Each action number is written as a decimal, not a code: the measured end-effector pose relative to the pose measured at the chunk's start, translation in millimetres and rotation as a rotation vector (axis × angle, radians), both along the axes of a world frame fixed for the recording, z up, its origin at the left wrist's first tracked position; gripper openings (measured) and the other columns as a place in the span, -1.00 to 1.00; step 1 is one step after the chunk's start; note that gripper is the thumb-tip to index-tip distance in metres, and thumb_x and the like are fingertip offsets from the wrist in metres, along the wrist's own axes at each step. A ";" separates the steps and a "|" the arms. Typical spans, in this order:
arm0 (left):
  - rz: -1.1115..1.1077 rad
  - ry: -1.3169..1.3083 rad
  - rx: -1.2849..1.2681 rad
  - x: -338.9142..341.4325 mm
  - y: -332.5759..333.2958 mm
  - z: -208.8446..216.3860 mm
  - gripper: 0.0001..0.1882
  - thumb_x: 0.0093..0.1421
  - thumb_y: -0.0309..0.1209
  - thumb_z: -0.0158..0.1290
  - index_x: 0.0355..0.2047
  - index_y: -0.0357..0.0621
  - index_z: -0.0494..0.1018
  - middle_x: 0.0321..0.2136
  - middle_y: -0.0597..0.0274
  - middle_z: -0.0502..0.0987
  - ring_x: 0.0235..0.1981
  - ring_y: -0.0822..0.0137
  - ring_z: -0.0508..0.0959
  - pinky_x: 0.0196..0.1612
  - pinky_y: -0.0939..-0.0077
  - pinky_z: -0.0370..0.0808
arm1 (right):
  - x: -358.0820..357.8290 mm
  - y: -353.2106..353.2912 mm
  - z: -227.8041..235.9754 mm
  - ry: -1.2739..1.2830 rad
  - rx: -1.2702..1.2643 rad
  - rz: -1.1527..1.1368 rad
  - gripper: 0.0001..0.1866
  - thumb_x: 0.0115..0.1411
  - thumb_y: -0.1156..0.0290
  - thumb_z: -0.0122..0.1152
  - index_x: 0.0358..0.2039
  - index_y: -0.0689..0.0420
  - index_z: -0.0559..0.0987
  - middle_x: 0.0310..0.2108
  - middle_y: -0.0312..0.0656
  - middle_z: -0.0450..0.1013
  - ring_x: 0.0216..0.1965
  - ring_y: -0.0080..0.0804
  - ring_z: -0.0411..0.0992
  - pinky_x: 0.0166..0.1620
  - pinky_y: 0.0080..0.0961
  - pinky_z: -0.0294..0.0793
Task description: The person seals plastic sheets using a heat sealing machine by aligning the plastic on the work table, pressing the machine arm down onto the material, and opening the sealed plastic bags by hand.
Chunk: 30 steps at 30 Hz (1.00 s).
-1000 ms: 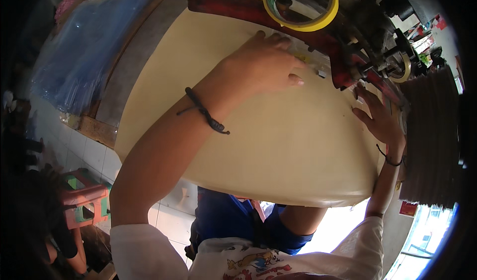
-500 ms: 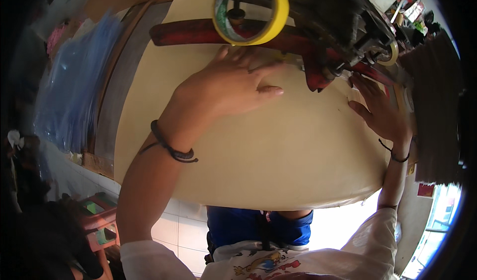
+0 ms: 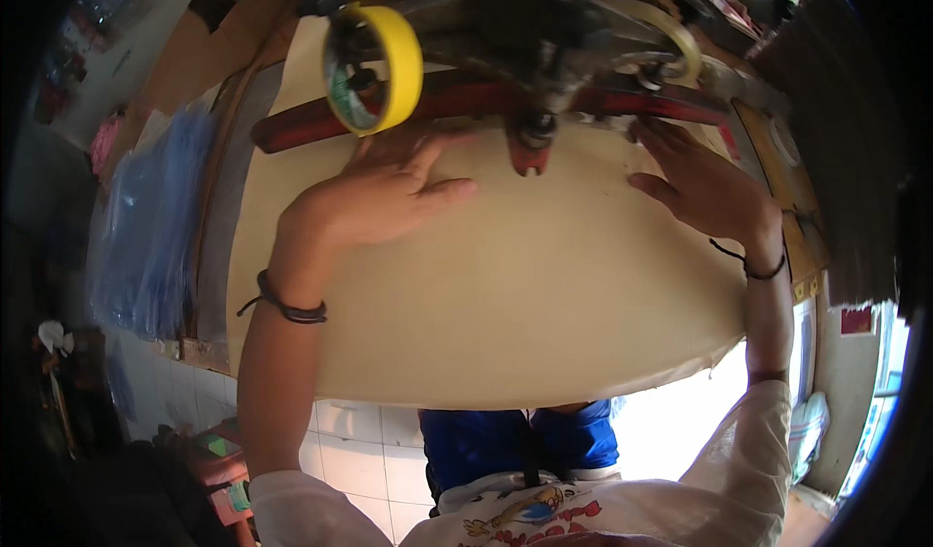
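A large tan sheet with a curved near edge lies in front of me, its far side running under a long dark red bar of a machine. My left hand rests palm down on it, fingers spread, fingertips partly hidden near the bar. On the right, my right hand also lies flat on the sheet, fingers stretched toward the bar and thumb apart. Neither hand holds anything. Between them a red notched metal piece projects from the bar over the sheet.
A yellow tape roll hangs on the dark machine above my left hand. Clear bluish plastic sheets hang at the left. A dark bristly bundle stands at the right. Lower left is a reddish stool.
The view has shifted, so machine, tape roll and hands all appear farther left. Both hands stay flat on the sheet with fingers stretched; my right hand now sits farther from the notched piece.
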<state>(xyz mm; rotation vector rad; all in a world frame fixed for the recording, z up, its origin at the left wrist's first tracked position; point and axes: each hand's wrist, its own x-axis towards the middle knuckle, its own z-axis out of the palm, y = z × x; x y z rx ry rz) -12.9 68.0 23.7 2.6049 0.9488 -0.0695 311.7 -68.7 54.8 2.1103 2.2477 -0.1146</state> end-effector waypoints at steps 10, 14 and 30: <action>-0.045 0.036 0.025 -6.7 1.3 0.0 -0.22 0.33 0.15 -0.01 0.45 0.23 0.05 0.42 -0.05 0.07 0.45 -0.15 -0.01 0.47 0.03 -0.02 | 3.0 -7.7 -11.0 -0.100 0.042 0.053 -0.18 0.40 -0.12 -0.03 0.35 0.37 0.18 0.35 0.21 0.17 0.43 0.04 0.07 0.42 -0.16 0.11; -0.070 0.034 0.044 -9.4 -1.1 5.7 -0.20 0.32 0.14 0.02 0.46 0.21 0.04 0.43 -0.08 0.05 0.46 -0.17 -0.02 0.47 0.02 -0.02 | -9.1 -14.7 1.6 -0.155 -0.033 0.029 -0.15 0.39 -0.15 -0.03 0.36 0.37 0.17 0.34 0.25 0.17 0.42 0.08 0.07 0.43 -0.13 0.09; 0.074 0.161 0.017 -5.2 -25.8 24.9 -0.11 0.32 0.08 0.05 0.48 -0.04 -0.03 0.47 -0.21 -0.12 0.50 -0.11 -0.13 0.49 0.13 -0.07 | 12.3 -16.5 29.1 0.046 -0.210 0.059 -0.28 0.32 -0.05 0.17 0.25 0.30 0.37 0.26 0.15 0.32 0.32 -0.03 0.25 0.33 -0.24 0.30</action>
